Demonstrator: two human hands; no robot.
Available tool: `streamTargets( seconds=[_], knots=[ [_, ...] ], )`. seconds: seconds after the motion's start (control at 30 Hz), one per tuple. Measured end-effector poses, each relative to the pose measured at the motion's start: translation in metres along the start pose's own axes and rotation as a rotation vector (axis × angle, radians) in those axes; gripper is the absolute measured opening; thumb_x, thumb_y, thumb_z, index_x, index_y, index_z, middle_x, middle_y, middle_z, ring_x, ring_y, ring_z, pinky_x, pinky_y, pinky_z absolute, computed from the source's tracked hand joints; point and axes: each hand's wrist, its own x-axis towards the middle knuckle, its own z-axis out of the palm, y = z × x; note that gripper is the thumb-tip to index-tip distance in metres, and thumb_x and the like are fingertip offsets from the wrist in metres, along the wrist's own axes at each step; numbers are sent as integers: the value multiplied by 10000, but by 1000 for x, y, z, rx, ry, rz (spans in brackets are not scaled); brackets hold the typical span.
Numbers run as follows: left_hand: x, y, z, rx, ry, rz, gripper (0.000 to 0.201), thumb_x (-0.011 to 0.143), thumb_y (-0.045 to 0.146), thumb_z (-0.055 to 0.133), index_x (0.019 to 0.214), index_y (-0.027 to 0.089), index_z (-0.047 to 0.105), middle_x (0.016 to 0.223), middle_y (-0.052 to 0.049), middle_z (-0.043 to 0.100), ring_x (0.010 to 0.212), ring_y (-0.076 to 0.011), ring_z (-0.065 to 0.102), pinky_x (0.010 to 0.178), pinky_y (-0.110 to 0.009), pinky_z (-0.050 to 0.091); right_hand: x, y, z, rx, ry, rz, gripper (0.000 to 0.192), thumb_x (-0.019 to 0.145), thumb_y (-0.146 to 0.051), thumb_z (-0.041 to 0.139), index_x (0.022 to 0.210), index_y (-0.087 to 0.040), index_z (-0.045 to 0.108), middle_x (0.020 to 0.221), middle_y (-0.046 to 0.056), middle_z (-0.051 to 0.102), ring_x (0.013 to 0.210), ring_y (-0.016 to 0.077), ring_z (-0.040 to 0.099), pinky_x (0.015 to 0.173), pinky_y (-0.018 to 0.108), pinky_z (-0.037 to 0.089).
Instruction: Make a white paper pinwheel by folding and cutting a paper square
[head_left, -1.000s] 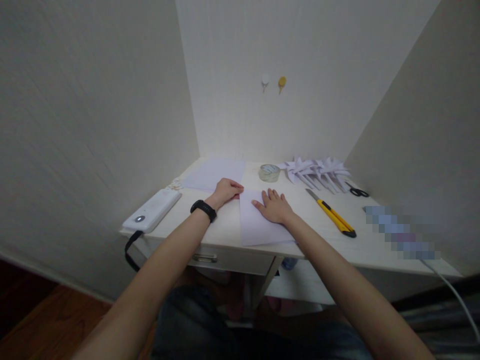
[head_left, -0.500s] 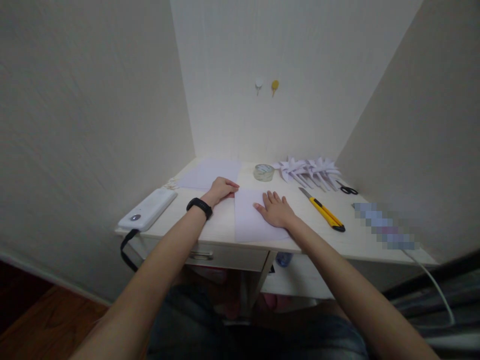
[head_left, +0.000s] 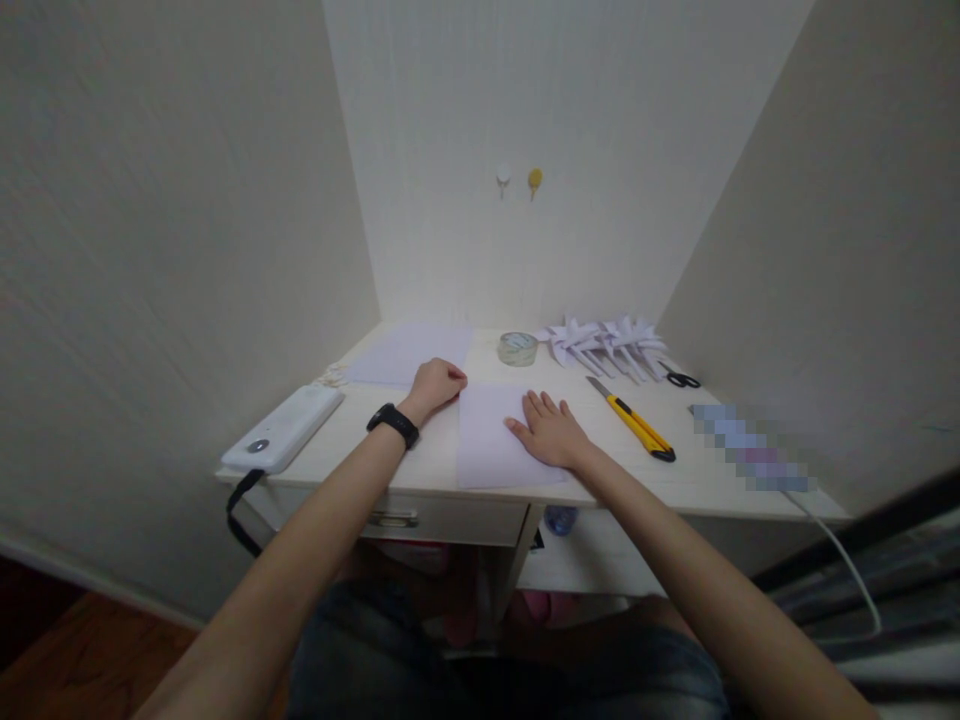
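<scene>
A pixelated blur (head_left: 752, 447) hides something on the desk's (head_left: 697, 480) right side.

You have a roll of tape (head_left: 517, 347) near the desk's (head_left: 697, 480) back, folded paper pinwheels (head_left: 600, 340) beside it, a yellow utility knife (head_left: 630, 419), black scissors (head_left: 682, 379), and a white power bank (head_left: 283, 428) at the left edge

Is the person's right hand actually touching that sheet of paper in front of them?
Touching. The head view shows the right hand lying flat, palm down, on the sheet of paper, fingers spread over its right part with no gap visible.
</scene>
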Motion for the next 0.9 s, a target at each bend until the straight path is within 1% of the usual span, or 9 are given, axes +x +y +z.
streamTargets(
  seconds=[0.03, 0.1, 0.17, 0.23, 0.27, 0.33, 0.43, 0.6, 0.9],
  knots=[
    [-4, 4, 1, 63, 33, 57, 44, 681, 134, 749, 712, 162, 762, 796, -120, 724, 946, -279, 659, 886, -355, 477, 0, 0, 0, 3, 1, 0, 862, 956, -658, 105, 1553, -46, 213, 1635, 156, 155, 1514, 329, 109, 1200, 542, 85],
    [-10, 13, 10, 302, 80, 304, 110, 766, 164, 671, 795, 170, 777, 938, -154, 735, 1089, -317, 620, 995, -402, 418, 0, 0, 0, 6, 6, -2, 865, 954, -659, 100, 1552, -45, 217, 1633, 159, 164, 1513, 331, 116, 1199, 545, 87],
    [-12, 22, 26, 407, -68, 575, 229, 833, 157, 583, 952, 181, 778, 1063, -156, 729, 1152, -298, 598, 1054, -402, 373, 0, 0, 0, 4, 11, -4, 868, 953, -660, 93, 1552, -44, 219, 1632, 160, 170, 1512, 335, 120, 1197, 551, 89],
    [-8, 27, 47, 412, -258, 753, 324, 869, 145, 516, 1085, 199, 751, 1196, -142, 698, 1211, -270, 574, 1078, -378, 358, 0, 0, 0, 2, 17, -4, 865, 956, -654, 98, 1552, -39, 212, 1632, 160, 165, 1512, 338, 115, 1196, 555, 87],
    [-4, 28, 57, 417, -329, 779, 343, 882, 152, 497, 1121, 200, 739, 1230, -133, 687, 1241, -265, 559, 1088, -370, 352, 0, -1, 0, 2, 20, -4, 859, 959, -648, 107, 1553, -35, 203, 1633, 161, 159, 1512, 338, 111, 1196, 556, 86],
    [5, 27, 73, 486, -453, 728, 376, 895, 171, 481, 1196, 195, 704, 1281, -105, 668, 1290, -259, 528, 1107, -355, 337, 0, -1, 0, 4, 22, 0, 847, 966, -631, 129, 1552, -22, 189, 1632, 169, 154, 1514, 334, 107, 1197, 555, 86],
    [15, 20, 83, 626, -541, 652, 441, 969, 261, 378, 1353, 206, 589, 1416, -58, 572, 1361, -251, 460, 1127, -368, 317, 2, -1, 0, 14, 20, 1, 848, 967, -623, 150, 1549, -7, 185, 1629, 182, 154, 1513, 335, 106, 1196, 556, 83],
    [14, 9, 81, 780, -518, 778, 510, 1006, 314, 269, 1482, 201, 412, 1517, -44, 458, 1404, -264, 397, 1153, -442, 268, 2, 1, -1, 11, 15, -9, 747, 994, -508, 180, 1550, -10, 183, 1633, 179, 130, 1512, 339, 107, 1195, 561, 94],
    [1, 16, 77, 792, -530, 778, 508, 1019, 363, 231, 1467, 224, 426, 1542, -25, 421, 1428, -271, 359, 1162, -471, 258, -24, 16, -9, -27, -27, -115, 638, 1003, -365, 189, 1541, -27, 243, 1623, 142, 193, 1505, 315, 166, 1194, 557, 168]
  ],
)
